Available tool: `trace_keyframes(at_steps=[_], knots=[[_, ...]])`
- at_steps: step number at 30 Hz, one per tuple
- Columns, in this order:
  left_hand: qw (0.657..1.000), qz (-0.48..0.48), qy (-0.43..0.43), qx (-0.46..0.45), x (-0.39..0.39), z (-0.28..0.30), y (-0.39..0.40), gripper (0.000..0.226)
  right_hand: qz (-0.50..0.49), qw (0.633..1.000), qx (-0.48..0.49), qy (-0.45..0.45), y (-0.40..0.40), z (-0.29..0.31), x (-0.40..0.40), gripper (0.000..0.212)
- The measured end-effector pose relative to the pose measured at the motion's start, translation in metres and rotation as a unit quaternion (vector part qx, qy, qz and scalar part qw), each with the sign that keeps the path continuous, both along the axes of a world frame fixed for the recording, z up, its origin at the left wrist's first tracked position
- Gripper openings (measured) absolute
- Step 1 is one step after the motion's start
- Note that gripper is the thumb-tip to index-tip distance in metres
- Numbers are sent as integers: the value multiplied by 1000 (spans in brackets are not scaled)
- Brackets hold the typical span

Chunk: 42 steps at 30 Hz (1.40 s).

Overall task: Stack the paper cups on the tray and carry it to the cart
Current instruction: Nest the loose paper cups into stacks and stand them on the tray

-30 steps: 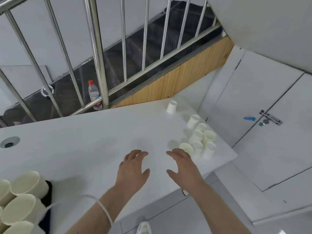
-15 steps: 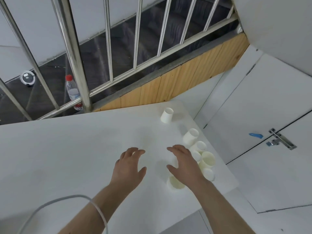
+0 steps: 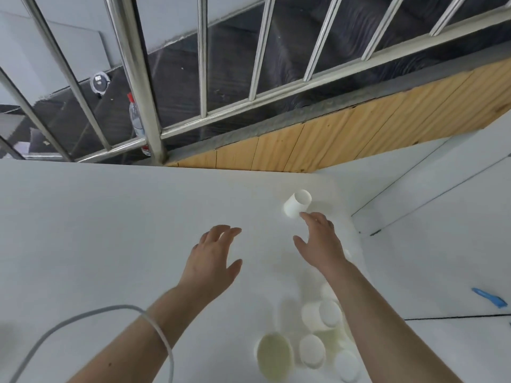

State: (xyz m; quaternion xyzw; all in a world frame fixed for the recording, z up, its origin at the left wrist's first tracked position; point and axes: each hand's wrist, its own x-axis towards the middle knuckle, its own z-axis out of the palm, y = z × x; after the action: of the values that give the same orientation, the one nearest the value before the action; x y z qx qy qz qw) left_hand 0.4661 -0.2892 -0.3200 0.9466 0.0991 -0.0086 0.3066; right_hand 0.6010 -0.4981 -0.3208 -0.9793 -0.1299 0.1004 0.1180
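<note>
- Left hand: fingers spread, holds nothing, hovers over the white tabletop. Same pose as a second ago, only carried forward with the body.
- Right hand: open and empty. It has moved on past the cluster and now reaches for the lone upside-down white paper cup; the fingertips sit just short of its lower wall, contact unclear.
- Cluster of white paper cups: now behind the right hand, under that forearm, near the table's right edge. Half a second ago the hand was over it.
- Read: far cup gets collected first; nothing stacked yet.
- Tray and cart: not in view.
</note>
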Motion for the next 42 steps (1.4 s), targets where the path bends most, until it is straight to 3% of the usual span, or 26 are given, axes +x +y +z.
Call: trace_keyframes(at_steps=[7, 14, 19, 22, 25, 30, 34, 38, 40, 42], knots=[[999, 28, 16, -3, 24, -14, -14, 61, 29, 998, -49, 7, 10, -22, 83, 56], [999, 46, 25, -3, 42, -25, -19, 60, 63, 994, -82, 44, 18, -41, 116, 58], [998, 52, 25, -4, 49, -27, -21, 60, 67, 997, -23, 21, 15, -50, 122, 45], [998, 53, 25, -8, 51, -27, -21, 64, 70, 994, 82, 23, 17, -45, 110, 46], [998, 58, 16, -19, 56, -23, -21, 74, 108, 969, 213, 63, 25, -28, 83, 45], [997, 66, -11, -47, 64, -19, -24, 87, 165, 939, 284, 101, 33, 3, 37, 44], [995, 58, -38, -69, 61, -20, -29, 67, 153, 931, 311, 113, 28, 15, 20, 43], [995, 36, -42, -87, 57, -20, -34, 62, 141, 932, 299, 150, 12, 16, 14, 44], [996, 24, -30, -86, 55, -21, -35, 61, 118, 941, 279, 150, -1, 13, 14, 47], [997, 18, -7, -79, 54, -22, -36, 62, 71, 971, 211, 89, -20, 6, 20, 53]])
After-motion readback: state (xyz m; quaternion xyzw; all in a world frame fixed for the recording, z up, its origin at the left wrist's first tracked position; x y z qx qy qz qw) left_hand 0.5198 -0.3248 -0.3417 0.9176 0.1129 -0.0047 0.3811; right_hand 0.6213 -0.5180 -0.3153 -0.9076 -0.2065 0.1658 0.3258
